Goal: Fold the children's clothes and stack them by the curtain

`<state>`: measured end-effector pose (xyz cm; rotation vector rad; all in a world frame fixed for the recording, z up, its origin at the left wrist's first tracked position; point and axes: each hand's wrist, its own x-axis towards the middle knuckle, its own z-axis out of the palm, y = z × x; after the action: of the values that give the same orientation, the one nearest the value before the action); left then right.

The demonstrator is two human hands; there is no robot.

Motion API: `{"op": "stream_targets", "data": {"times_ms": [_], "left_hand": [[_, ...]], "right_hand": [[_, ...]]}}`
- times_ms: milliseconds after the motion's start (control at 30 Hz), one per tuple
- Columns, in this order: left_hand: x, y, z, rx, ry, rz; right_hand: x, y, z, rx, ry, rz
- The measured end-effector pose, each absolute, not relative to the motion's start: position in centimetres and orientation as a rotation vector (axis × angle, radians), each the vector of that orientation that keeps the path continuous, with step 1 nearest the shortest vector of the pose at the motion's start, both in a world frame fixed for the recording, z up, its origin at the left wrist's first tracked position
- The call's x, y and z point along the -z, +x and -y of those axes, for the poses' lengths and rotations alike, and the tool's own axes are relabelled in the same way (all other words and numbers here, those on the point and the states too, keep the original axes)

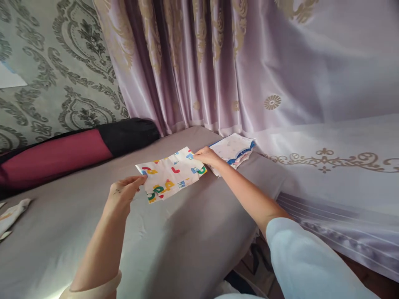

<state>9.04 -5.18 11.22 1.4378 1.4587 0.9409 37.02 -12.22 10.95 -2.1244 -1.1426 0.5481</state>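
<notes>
Wallpaper (84,54) with a grey damask pattern rises beyond the left hand, a pale sheet (11,77) showing against it at the far left. Below that, farther out than the left hand and to its left, a maroon-and-black bolster (59,154) lies along the wall side of the bed (193,236), which is covered in plain grey fabric. Well to the left of the left hand, a white cloth (11,218) with an orange mark is cut off by the edge of view.

The left hand (126,189), dark marks on its back, pinches the near left edge of a white printed cloth (171,172) between thumb and fingers. This cloth spans the gap between the two hands, stretched fairly flat, with red, yellow, green and blue shapes on it and a stepped lower edge; whether that edge meets the bed cannot be told. The right hand (207,157), set a little farther out than the left, grips the opposite upper corner, its fingertips closed on the print.

Just beyond the right hand and to its right, a stack of white and blue cloths (235,146) lies on the bed; whether the hand touches it is unclear. Behind the stack, a lilac curtain (190,83) with gold motifs hangs in folds and spreads rightward. Nearer than the right hand, a pale blue sleeve (305,253) covers the upper arm.
</notes>
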Motion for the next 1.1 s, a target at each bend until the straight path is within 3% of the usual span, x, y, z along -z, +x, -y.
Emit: {"op": "stream_targets", "data": {"times_ms": [233,467,1100], "left_hand": [[-12.8,16.2,7.0,-0.858,1.422,-1.176],[-12.6,22.9,8.4,-0.894,1.409,-0.930],[-9.5,34.9,10.0,-0.793,1.144,-0.855]], "right_hand": [[-14.8,43.7,15.5,-0.386,-2.261,1.105],[-17.4,48.5,16.4,-0.525,-2.253,0.679],[-16.9,56.8,18.0,-0.166,-2.360,0.695]]}}
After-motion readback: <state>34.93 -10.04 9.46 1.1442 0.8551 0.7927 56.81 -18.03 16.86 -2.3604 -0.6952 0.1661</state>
